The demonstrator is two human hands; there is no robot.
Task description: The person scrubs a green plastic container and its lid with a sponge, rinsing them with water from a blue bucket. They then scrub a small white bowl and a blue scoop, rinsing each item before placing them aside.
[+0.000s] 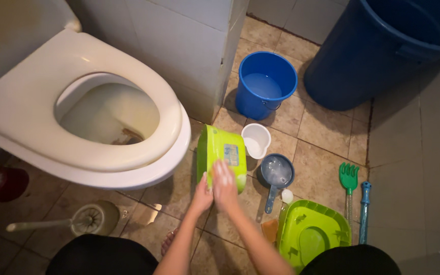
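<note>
My left hand (201, 196) grips the green tub (221, 157) at frame centre, tipped on its side; my right hand (224, 179) presses flat, soapy, against it. I should keep it braced and scrub evenly.

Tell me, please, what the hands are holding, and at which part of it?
The left hand grips the green container at its lower edge; the soapy right hand lies flat on its side.

The green tub (224, 153) is smooth, glossy plastic, as are the small blue bucket (266, 84) and green lid (311, 231). The toilet seat (85, 107) shines cream-white; floor tiles (322, 127) look matt, worn.
</note>
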